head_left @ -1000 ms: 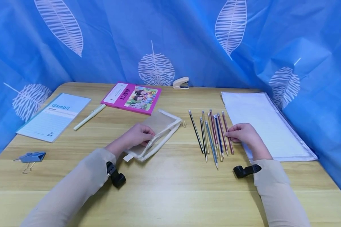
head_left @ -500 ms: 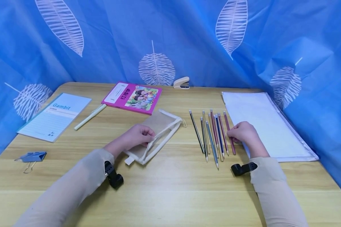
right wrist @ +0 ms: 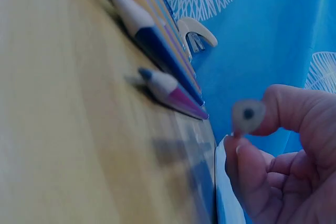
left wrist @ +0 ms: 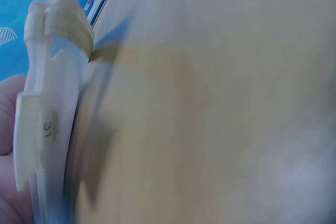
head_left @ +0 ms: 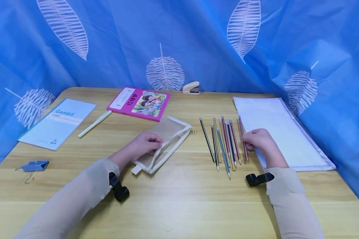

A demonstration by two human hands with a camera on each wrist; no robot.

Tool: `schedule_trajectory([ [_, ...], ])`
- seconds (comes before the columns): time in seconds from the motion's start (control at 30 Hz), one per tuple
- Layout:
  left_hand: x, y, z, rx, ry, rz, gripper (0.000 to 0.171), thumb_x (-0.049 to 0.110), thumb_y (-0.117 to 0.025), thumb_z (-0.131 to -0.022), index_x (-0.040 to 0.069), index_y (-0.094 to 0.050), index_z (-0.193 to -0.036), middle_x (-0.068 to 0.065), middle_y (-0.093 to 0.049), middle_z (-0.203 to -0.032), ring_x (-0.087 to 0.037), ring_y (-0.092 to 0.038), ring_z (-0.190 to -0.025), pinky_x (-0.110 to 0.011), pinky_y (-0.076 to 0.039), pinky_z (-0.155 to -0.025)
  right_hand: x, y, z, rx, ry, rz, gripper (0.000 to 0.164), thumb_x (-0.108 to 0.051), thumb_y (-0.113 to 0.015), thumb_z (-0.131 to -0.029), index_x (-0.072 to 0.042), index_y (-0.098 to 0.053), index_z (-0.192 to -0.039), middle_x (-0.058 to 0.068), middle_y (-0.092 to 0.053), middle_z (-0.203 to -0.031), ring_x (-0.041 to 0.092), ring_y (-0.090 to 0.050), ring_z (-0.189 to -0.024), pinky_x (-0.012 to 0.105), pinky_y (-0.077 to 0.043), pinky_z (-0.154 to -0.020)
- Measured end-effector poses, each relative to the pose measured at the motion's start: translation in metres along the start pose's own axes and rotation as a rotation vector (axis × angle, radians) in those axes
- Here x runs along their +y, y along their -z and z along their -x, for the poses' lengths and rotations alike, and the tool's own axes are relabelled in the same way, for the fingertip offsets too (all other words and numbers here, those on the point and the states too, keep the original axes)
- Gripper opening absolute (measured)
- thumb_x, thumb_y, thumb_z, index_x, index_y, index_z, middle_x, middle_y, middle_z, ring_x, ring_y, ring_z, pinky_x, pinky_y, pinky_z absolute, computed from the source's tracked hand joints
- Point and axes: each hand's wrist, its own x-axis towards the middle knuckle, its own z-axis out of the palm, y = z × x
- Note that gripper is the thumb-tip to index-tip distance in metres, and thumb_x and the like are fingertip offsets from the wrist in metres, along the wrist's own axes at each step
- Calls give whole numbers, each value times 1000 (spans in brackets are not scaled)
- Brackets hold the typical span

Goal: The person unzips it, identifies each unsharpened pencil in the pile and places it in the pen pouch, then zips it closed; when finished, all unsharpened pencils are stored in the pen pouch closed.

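Observation:
In the head view, my left hand (head_left: 143,144) holds the opened edge of a translucent mesh zipper pouch (head_left: 169,129) lying on the table. The left wrist view has the pouch's pale side and tag (left wrist: 31,135) close up, beside my fingers (left wrist: 9,124). My right hand (head_left: 261,140) pinches a dark red pencil (head_left: 241,126) between thumb and fingertips, at the right end of a loose group of pencils (head_left: 223,151). In the right wrist view the pinched pencil's end (right wrist: 248,114) faces the camera, apart from a dark blue pencil (right wrist: 163,53) and a reddish pencil (right wrist: 181,99).
A white padded sheet (head_left: 282,132) lies at the right. Behind the pouch are a pink book (head_left: 128,111) and a cream stapler (head_left: 191,88). Leftward lie a pale green pen (head_left: 94,123), a light blue notebook (head_left: 58,122) and a blue binder clip (head_left: 35,165). Blue cloth hangs behind.
The dark red pencil in my right hand has shifted slightly right, away from the other pencils, and stands a little steeper. My left hand and the pouch have hardly moved.

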Motion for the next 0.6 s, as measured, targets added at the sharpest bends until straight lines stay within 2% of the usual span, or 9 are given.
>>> schedule_trajectory([
  [0.17, -3, -1, 0, 34, 8, 48, 24, 6, -58, -88, -7, -61, -109, -6, -59, -90, -10, -57, -72, -24, -55, -66, -6, -2, 2, -41, 36, -124, 38, -10, -55, -82, 16, -53, -110, -4, -59, -69, 5, -58, -61, 21, -55, -64],
  [0.27, -3, -2, 0, 37, 10, 93, 25, 6, -57, -88, -8, -60, -110, -4, -58, -89, -10, -55, -71, -22, -53, -64, -9, -5, 4, -81, 67, -214, 30, -7, -55, -83, 14, -54, -104, -5, -59, -66, 4, -58, -58, 19, -55, -62],
  [0.4, -2, -4, 0, 24, 11, 154, 27, 4, -55, -88, -9, -58, -112, -3, -56, -89, -10, -55, -70, -21, -53, -63, -14, -8, 6, -130, 104, -337, 4, -2, -56, -83, 0, -59, -83, -5, -59, -62, 4, -57, -56, 17, -54, -58],
  [0.5, -3, -6, -1, 15, 8, 197, 26, 3, -53, -89, -9, -58, -111, -3, -56, -89, -10, -55, -69, -20, -53, -63, -18, -12, 7, -159, 122, -399, 12, 0, -56, -83, -8, -60, -75, -5, -60, -62, 5, -57, -56, 17, -53, -57],
  [0.6, -2, -7, -1, 6, -6, 218, 24, 3, -53, -90, -9, -58, -110, -2, -57, -87, -10, -55, -68, -21, -53, -62, -21, -17, 8, -182, 133, -426, 9, 0, -55, -82, -7, -61, -79, -5, -60, -63, 5, -57, -56, 17, -53, -56],
])
